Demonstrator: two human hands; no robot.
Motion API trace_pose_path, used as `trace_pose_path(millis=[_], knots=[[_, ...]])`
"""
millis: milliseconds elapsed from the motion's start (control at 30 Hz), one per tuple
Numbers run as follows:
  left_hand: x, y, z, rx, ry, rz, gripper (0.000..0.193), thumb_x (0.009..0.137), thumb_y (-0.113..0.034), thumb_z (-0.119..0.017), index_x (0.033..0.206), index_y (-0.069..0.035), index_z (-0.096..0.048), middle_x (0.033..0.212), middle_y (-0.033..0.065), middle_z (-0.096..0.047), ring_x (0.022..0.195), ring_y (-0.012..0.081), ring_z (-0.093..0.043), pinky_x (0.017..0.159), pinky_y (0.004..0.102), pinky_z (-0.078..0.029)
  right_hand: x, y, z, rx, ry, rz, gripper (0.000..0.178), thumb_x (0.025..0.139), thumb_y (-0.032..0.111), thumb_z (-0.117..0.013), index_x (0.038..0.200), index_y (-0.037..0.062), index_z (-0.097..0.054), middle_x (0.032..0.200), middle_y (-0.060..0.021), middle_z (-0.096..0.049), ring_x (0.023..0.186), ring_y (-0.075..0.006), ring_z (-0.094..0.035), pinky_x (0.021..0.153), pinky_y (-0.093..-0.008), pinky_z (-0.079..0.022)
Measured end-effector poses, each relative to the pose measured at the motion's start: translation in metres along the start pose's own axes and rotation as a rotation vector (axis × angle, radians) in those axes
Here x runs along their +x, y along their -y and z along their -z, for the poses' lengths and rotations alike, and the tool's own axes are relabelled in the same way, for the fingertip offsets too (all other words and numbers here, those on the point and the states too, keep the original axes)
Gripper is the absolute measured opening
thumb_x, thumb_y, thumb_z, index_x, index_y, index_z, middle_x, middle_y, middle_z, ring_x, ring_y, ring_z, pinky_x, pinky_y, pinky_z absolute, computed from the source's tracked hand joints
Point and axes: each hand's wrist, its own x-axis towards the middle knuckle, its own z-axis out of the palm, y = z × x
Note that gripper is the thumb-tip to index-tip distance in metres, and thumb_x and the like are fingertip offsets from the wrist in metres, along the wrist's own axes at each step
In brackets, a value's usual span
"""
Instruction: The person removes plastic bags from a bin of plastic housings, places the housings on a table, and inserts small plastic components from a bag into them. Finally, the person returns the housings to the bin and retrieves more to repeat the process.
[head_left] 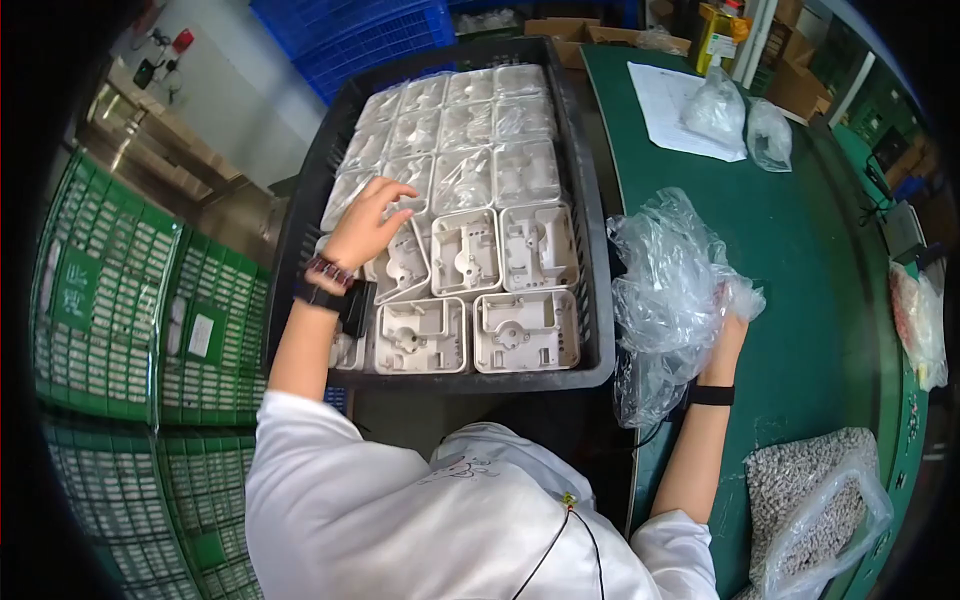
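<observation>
1. Here, the left hand [375, 225] is over the left side of a black crate [598, 300], its fingers loosely bent and the thumb standing apart from them; whether it touches anything beneath is unclear.
2. The light grey housings [465, 255] sit in rows inside that crate. Those nearest the person lie bare, open side up, showing round bosses and inner walls; the farther rows are covered in clear film [465, 180].
3. The right hand [735, 305] is at the right end of a bunch of crumpled clear plastic [665, 290], mostly hidden by it, so I cannot tell how its fingers close.
4. That bunch spreads from above the green table [800, 260] leftward past its edge, near the crate's right rim.
5. On the table, a clear bag of small greyish pieces [810, 490] lies near the person; farther off are a white sheet [655, 100], two small clear bags [768, 135] and a yellow bottle [716, 45].
6. Green crates [110, 280] stand stacked at left.
</observation>
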Motion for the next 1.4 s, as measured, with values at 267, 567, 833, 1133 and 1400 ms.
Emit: trace_pose_path(millis=[267,567,833,1133,1400], knots=[[-0.035,-0.074,0.022,-0.462,-0.398,-0.487,0.046,0.079,-0.029,-0.067,0.115,-0.006,-0.05,0.113,0.0165,-0.053,0.105,0.0263,-0.053,0.089,0.0358,-0.042,-0.096,0.134,-0.122,-0.834,0.855,0.813,0.025,0.075,0.009,-0.057,0.1,0.0034,-0.057,0.078,-0.0083,-0.064,0.067,-0.0207,-0.063,0.06,-0.0291,-0.05],[-0.052,-0.054,0.027,-1.335,-0.274,-0.178,0.06,0.08,-0.032,-0.066,0.125,-0.001,-0.04,0.121,0.0163,-0.048,0.114,0.0253,-0.047,0.095,0.0365,-0.038,-0.132,0.088,-0.339,-0.169,0.998,1.007,0.034,0.063,0.006,-0.061,0.094,0.0032,-0.05,0.069,-0.0201,-0.057,0.063,-0.0373,-0.058,0.06,-0.0459,-0.047],[-0.087,0.071,-0.059,-2.392,-0.179,-0.246,0.048,0.093,-0.03,-0.039,0.132,-0.003,-0.031,0.127,0.0124,-0.043,0.116,0.0211,-0.046,0.096,0.035,-0.039,-0.126,0.04,-0.351,-0.259,1.06,0.861,0.044,0.063,0.009,-0.063,0.105,0.0082,-0.05,0.111,-0.0215,-0.048,0.082,-0.0346,-0.056,0.064,-0.0401,-0.046],[-0.066,0.031,0.01,-1.708,-0.06,0.519,0.04,0.088,-0.01,-0.046,0.126,-0.002,-0.04,0.123,0.0109,-0.048,0.106,0.0175,-0.053,0.086,0.0285,-0.046,-0.112,0.003,-0.334,-0.505,0.903,1.613,0.039,0.065,0.019,-0.066,0.101,0.0124,-0.054,0.103,-0.014,-0.051,0.08,-0.0262,-0.054,0.078,-0.0361,-0.04],[-0.042,0.008,-0.003,-1.399,-0.236,0.26,0.047,0.086,-0.012,-0.051,0.129,-0.002,-0.036,0.122,0.0095,-0.047,0.106,0.0168,-0.051,0.086,0.0288,-0.045,-0.104,-0.01,-0.326,-0.581,1.018,1.061,0.038,0.065,0.014,-0.066,0.1,0.0118,-0.053,0.093,-0.0066,-0.059,0.08,-0.0265,-0.057,0.076,-0.032,-0.037]])
